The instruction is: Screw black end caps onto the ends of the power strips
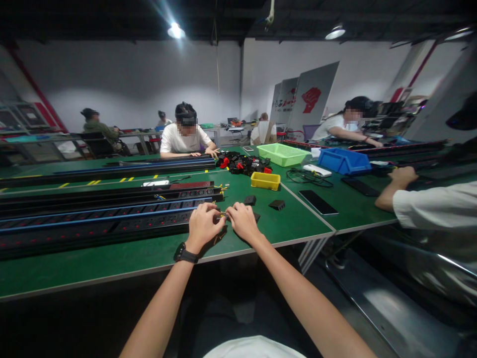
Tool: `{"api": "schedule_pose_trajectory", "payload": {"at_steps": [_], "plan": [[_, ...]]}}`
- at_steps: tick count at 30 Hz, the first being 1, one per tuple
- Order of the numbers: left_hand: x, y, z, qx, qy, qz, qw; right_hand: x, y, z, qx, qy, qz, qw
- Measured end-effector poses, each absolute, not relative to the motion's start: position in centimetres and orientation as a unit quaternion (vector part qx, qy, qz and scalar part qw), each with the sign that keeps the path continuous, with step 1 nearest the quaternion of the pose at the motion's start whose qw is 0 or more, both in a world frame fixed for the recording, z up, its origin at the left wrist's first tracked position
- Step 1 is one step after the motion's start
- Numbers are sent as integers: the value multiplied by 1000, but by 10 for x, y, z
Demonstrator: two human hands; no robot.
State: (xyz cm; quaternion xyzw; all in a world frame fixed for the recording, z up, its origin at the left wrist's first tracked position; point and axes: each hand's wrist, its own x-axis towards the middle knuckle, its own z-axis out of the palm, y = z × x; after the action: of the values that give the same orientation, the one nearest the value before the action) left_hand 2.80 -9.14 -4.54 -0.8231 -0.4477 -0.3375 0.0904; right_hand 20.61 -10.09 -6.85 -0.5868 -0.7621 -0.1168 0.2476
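Observation:
My left hand point(204, 226), with a black watch on the wrist, is closed at the right end of the long black socket strips point(149, 221). My right hand point(243, 221) is closed just beside it. Between the fingertips of both hands are thin yellow wires point(222, 215) coming from the strip end; which fingers grip them is too small to tell. A small black block point(250, 200) lies beyond my right hand, and another black block point(277, 204) lies to its right. Part of a dark piece shows behind my right hand.
A yellow bin point(265, 181), a pile of black and red parts point(242, 163), a green basket point(283, 155) and a blue bin point(345, 160) stand farther back. A dark phone point(318, 202) lies at right. People sit across the table and at the right.

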Motion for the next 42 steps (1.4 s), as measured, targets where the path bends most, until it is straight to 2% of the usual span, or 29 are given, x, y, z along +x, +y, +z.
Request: {"api": "schedule_pose_trajectory", "payload": {"at_steps": [9,22,35,38,42], "plan": [[22,-92,-43,-857,-392,-317,107,206,-102,-69,-564,-780,-126,241],[26,-90,-48,-829,-433,-341,96,205,-102,-66,-582,-767,-117,245],[22,-91,-45,-856,-391,-321,101,205,-101,-67,-571,-782,-104,226],[23,-91,-46,-854,-397,-322,99,206,-103,-66,-565,-783,-97,243],[24,-92,-46,-847,-408,-328,92,211,-107,-66,-569,-752,-76,326]]}}
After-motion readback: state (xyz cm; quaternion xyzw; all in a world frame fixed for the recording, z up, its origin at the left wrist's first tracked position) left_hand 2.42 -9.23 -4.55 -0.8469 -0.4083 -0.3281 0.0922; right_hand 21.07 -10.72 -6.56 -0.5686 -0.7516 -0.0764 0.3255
